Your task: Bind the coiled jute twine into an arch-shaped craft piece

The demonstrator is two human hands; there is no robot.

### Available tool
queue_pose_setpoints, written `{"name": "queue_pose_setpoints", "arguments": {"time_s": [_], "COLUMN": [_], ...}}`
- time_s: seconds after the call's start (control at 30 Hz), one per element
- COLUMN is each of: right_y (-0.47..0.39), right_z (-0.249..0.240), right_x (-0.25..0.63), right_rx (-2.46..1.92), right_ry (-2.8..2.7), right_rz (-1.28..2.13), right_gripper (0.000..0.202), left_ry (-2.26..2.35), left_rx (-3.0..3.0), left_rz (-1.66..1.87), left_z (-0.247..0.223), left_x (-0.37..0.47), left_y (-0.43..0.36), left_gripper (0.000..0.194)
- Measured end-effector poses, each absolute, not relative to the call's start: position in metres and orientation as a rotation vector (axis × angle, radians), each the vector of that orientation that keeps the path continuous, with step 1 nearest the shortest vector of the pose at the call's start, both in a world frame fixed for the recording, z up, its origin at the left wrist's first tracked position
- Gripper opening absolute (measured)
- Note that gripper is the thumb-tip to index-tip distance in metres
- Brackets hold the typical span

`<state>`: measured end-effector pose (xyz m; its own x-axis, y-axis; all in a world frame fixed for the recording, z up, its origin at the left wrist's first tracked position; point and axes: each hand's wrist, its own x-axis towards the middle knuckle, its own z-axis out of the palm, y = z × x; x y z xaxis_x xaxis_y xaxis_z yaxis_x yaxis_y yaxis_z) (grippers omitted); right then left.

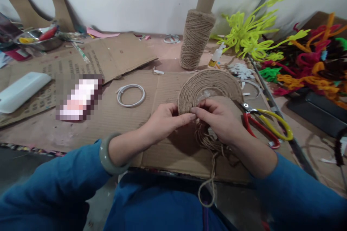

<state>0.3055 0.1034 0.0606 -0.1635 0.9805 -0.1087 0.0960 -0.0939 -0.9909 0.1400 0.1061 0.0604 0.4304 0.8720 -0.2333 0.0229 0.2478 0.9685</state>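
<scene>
A flat piece of jute twine wound in rows [214,79] is held up over the cardboard. My left hand [170,117] pinches its lower left edge, thumb in front and fingers behind. My right hand [221,117] is closed at the inner edge, its thumb and fingertip meeting close to my left thumb. What lies between those right fingertips is too small to tell, though it looks like the twine. Below my right hand hangs a bundle of loose twine [203,139], with one loop [208,192] dropping past the table edge.
Right of my hands lie scissors [267,122] with red and yellow handles. Behind stand a large twine spool [197,36] and a small glue bottle [216,56]. A white ring [131,95], a blurred-out phone [80,97] and a white case [23,90] are leftward. Colourful pipe-cleaner flowers [311,61] crowd the right.
</scene>
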Motion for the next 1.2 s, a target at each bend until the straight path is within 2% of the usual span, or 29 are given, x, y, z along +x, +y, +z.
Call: {"name": "queue_pose_setpoints", "arguments": {"time_s": [0.13, 0.27, 0.33, 0.4, 0.5, 0.6, 0.73, 0.9, 1.07, 1.2], "right_y": [0.104, 0.105, 0.103, 0.100, 0.095, 0.098, 0.112, 0.121, 0.116, 0.116], "right_z": [0.061, 0.060, 0.064, 0.069, 0.079, 0.086, 0.086, 0.080, 0.076, 0.069], "right_x": [0.305, 0.313, 0.321, 0.331, 0.343, 0.351, 0.358, 0.356, 0.342, 0.335], "right_rx": [-1.218, -1.217, -1.268, -1.310, -1.223, -1.096, -1.152, -1.266, -1.253, -1.248], "right_ry": [-1.334, -1.376, -1.582, -1.764, -1.640, -1.384, -1.237, -1.298, -1.153, -1.123], "right_rz": [1.419, 1.385, 1.194, 0.792, 0.291, 0.163, 0.381, 1.068, 1.255, 1.323], "right_gripper": [0.037, 0.039, 0.033, 0.029, 0.032, 0.030, 0.015, 0.027, 0.035, 0.039], "left_ry": [0.975, 1.002, 1.020, 1.027, 1.015, 1.020, 0.997, 1.036, 1.076, 1.096], "left_rx": [1.088, 1.039, 1.033, 1.025, 0.991, 0.969, 1.010, 1.060, 1.115, 1.066], "left_rz": [0.699, 0.726, 0.761, 0.778, 0.803, 0.816, 0.784, 0.728, 0.663, 0.753], "left_z": [0.060, 0.061, 0.061, 0.063, 0.067, 0.069, 0.068, 0.063, 0.059, 0.062], "left_x": [0.140, 0.138, 0.136, 0.135, 0.133, 0.133, 0.135, 0.134, 0.129, 0.130], "left_y": [0.108, 0.111, 0.112, 0.113, 0.113, 0.113, 0.113, 0.113, 0.116, 0.119], "left_gripper": [0.030, 0.024, 0.022, 0.022, 0.020, 0.018, 0.018, 0.021, 0.036, 0.025]}}
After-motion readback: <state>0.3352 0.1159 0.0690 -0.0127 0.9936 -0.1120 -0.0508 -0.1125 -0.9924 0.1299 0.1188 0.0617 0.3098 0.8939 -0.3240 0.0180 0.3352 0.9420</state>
